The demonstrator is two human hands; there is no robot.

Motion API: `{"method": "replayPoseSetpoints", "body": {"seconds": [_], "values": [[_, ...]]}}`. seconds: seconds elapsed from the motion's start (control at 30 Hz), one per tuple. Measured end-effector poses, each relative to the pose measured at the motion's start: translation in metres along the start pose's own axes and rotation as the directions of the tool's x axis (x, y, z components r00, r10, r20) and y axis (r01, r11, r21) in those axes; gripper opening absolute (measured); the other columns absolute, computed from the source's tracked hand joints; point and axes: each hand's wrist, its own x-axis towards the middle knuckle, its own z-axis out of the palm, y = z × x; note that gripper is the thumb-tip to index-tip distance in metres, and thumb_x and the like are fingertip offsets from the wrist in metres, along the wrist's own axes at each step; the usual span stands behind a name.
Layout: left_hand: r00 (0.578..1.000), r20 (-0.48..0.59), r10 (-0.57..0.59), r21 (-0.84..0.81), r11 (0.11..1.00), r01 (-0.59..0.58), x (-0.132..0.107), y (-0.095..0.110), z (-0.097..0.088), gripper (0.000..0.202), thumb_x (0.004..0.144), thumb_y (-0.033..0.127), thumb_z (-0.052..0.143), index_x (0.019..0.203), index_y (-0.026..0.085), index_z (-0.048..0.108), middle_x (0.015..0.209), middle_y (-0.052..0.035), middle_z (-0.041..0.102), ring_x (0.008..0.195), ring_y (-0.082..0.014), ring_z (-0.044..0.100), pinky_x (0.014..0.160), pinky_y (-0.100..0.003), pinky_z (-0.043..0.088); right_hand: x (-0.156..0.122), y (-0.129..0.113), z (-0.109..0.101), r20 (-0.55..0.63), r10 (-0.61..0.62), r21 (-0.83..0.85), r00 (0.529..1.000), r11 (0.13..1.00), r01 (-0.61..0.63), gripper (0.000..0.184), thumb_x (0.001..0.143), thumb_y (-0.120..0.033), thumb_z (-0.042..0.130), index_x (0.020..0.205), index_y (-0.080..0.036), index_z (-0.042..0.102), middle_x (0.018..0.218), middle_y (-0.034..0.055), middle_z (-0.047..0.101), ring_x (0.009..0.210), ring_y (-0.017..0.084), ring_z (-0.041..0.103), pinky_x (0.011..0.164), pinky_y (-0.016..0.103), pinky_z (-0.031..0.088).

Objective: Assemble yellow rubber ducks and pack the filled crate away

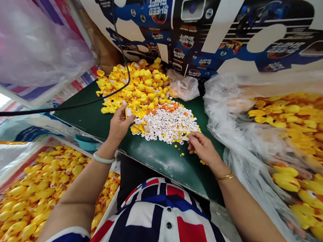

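My left hand (117, 126) is closed, thumb and fingers around a hollow yellow plastic toy shell (129, 111) with a white patch inside. Two more yellow shells (140, 127) lie just right of that hand on the green tabletop (149, 154). My right hand (203, 147) pinches at the near right edge of a heap of small white pieces with black dots (168, 125); whatever is between its fingertips is too small to name. Orange pieces (171, 107) lie along the heap's far side. Tiny yellow bits (183, 154) are scattered near the right hand. Behind stands a pile of yellow shells (138, 85).
A black cable (71, 112) crosses the left side. At lower left is a large container of yellow toys (52, 177), with a teal bowl (86, 143) beside the table. Clear plastic bagging (218, 98) with yellow parts borders the right. Printed cardboard (192, 33) stands behind.
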Motion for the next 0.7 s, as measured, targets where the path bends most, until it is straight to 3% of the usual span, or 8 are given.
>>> {"method": "replayPoseSetpoints", "body": {"seconds": [0.07,0.17,0.23,0.33,0.47,0.7], "values": [[0.998,-0.026,-0.059,-0.138,0.989,0.055,-0.007,0.003,0.015,0.060,0.068,0.037,0.079,0.122,0.019,0.060,0.113,-0.0080,0.065,0.106,-0.0225,0.062,0.097,-0.037,0.049,0.020,-0.006,-0.013,-0.042,0.027,-0.004,0.999,1.000,-0.027,0.036,0.090,-0.054,0.051,0.090,-0.020,0.060,0.063,-0.0014,0.061,0.051,0.014,0.059,0.049,0.026,0.049],[0.982,-0.032,-0.185,-0.347,0.924,0.163,-0.017,0.011,0.035,0.055,0.068,0.033,0.080,0.118,0.022,0.061,0.116,-0.0058,0.064,0.109,-0.0211,0.061,0.097,-0.035,0.050,0.064,-0.014,-0.029,-0.158,-0.055,-0.305,0.986,0.952,0.004,0.032,0.092,-0.045,0.050,0.096,-0.017,0.065,0.072,0.0024,0.067,0.060,0.015,0.062,0.057,0.026,0.048],[0.956,0.037,-0.292,-0.517,0.813,0.268,-0.026,0.019,0.044,0.048,0.071,0.032,0.077,0.116,0.024,0.062,0.114,-0.0042,0.065,0.101,-0.0186,0.064,0.089,-0.033,0.053,0.096,-0.016,-0.034,-0.165,-0.126,-0.531,0.978,0.847,0.020,0.029,0.093,-0.034,0.048,0.100,-0.016,0.069,0.089,0.0064,0.073,0.077,0.017,0.065,0.069,0.026,0.048],[0.887,0.191,-0.420,-0.677,0.598,0.429,-0.045,0.030,0.053,0.037,0.074,0.032,0.074,0.109,0.023,0.064,0.106,-0.0038,0.067,0.087,-0.0161,0.065,0.074,-0.028,0.055,0.131,-0.017,-0.035,-0.112,-0.130,-0.666,0.985,0.745,0.023,0.027,0.091,-0.028,0.051,0.097,-0.015,0.074,0.102,0.0091,0.074,0.090,0.019,0.064,0.077,0.027,0.045],[0.778,0.389,-0.492,-0.653,0.448,0.610,-0.067,0.037,0.063,0.039,0.074,0.031,0.073,0.111,0.021,0.065,0.099,-0.0059,0.070,0.086,-0.0194,0.067,0.067,-0.027,0.054,0.148,-0.016,-0.029,-0.062,-0.082,-0.724,0.995,0.689,0.012,0.025,0.087,-0.031,0.059,0.095,-0.016,0.077,0.098,0.0097,0.074,0.085,0.020,0.064,0.071,0.028,0.043],[0.693,0.563,-0.450,-0.542,0.432,0.721,-0.080,0.038,0.071,0.045,0.074,0.030,0.072,0.118,0.022,0.065,0.098,-0.0043,0.069,0.095,-0.0203,0.066,0.068,-0.024,0.049,0.135,-0.013,-0.033,-0.040,-0.125,-0.763,0.991,0.644,0.051,0.028,0.090,-0.031,0.054,0.101,-0.021,0.077,0.110,0.0064,0.073,0.094,0.021,0.064,0.077,0.028,0.045]]}}
